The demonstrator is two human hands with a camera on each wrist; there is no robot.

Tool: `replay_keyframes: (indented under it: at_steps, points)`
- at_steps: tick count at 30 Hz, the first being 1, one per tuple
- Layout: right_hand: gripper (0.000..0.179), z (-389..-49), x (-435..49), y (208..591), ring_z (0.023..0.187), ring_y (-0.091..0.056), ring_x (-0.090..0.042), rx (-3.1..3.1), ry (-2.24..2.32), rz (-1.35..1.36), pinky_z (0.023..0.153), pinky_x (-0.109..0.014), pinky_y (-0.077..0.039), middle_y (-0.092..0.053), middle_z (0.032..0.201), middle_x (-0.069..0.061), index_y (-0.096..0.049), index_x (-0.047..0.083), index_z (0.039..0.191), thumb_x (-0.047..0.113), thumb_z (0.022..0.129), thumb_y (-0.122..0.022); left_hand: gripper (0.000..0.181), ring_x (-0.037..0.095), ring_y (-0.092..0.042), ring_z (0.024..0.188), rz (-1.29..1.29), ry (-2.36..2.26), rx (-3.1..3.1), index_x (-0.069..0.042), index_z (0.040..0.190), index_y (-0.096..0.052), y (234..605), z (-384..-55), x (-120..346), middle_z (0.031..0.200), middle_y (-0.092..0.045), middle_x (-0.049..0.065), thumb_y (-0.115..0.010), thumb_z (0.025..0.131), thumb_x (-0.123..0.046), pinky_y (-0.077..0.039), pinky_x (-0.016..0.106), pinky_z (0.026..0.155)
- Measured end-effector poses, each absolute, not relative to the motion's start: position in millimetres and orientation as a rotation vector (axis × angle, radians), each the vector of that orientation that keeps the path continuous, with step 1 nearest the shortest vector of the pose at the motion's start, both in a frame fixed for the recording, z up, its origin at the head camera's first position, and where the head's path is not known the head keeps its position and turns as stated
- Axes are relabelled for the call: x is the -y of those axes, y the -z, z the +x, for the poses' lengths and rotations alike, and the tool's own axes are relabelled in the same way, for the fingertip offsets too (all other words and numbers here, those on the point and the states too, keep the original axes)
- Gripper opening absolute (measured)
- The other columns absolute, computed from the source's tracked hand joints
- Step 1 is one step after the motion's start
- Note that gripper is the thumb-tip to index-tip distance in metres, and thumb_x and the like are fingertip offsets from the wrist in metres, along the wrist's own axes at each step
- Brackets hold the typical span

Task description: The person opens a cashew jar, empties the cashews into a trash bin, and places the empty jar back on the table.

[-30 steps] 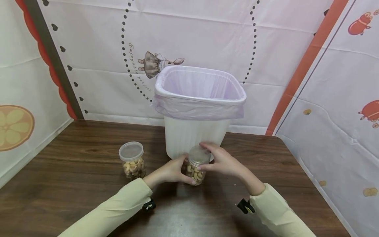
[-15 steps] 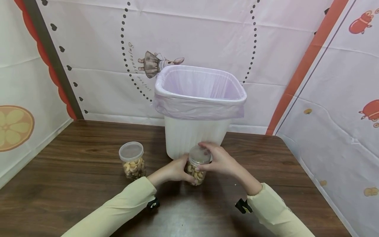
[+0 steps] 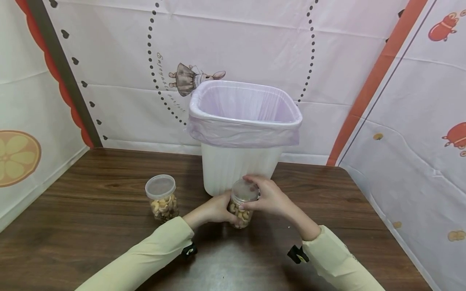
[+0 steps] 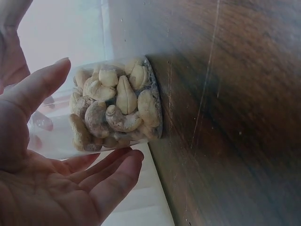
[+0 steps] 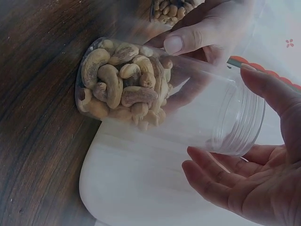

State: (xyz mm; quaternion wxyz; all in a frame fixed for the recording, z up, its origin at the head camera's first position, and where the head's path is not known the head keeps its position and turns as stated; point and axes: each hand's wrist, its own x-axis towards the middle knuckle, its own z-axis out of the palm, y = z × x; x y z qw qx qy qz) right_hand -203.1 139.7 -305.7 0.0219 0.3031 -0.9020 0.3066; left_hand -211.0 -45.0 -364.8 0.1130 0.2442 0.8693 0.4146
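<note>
A clear plastic jar of cashews (image 3: pixel 243 213) stands upright on the wooden table in front of a white bin. My left hand (image 3: pixel 217 208) grips the lower part of the jar from the left, thumb on the near side. At the top, the thumb and fingers of my right hand (image 3: pixel 272 197) are curled round the clear screw lid (image 3: pixel 245 190) from the right. The right wrist view shows the cashews (image 5: pixel 122 82) filling only the lower part of the jar. A second lidded jar (image 3: pixel 162 198) with cashews stands to the left, beyond the left forearm.
The white bin (image 3: pixel 233 165), lined with a pale purple bag (image 3: pixel 244 135), stands right behind the jar. Printed cloth walls (image 3: pixel 255 40) enclose the back and both sides of the dark wooden table (image 3: pixel 91 210). A tiny white speck lies right of the jar.
The left forearm has shifted slightly right as the left hand closes in on the jar. The right hand has hardly moved on the lid. Both jars stay in place.
</note>
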Motion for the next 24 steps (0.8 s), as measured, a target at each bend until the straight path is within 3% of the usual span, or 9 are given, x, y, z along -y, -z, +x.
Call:
replay_keyframes:
  at_steps: [16,24]
  points:
    - [0.068,-198,-143,302,0.096,-0.061,-0.025,2.794,-1.129,0.826,0.072,-0.033,-0.052,-0.062,0.114,-0.014,-0.053,0.001,0.125,0.024,0.067,-0.081,0.072,0.023,-0.056,0.1,0.674,-1.149,-2.616,-0.006,0.127,-0.045,363,-207,51,0.11,-0.059,0.01,-0.078,0.068,-0.029,-0.045,0.04,0.085]
    - [0.068,-195,-146,300,0.082,-0.06,-0.017,2.781,-1.287,0.715,0.063,-0.025,-0.051,-0.064,0.109,-0.011,-0.054,0.006,0.126,0.023,0.066,-0.082,0.071,0.019,-0.055,0.094,0.717,-1.155,-2.663,-0.005,0.125,-0.046,359,-201,56,0.105,-0.06,0.006,-0.078,0.068,-0.031,-0.045,0.036,0.081]
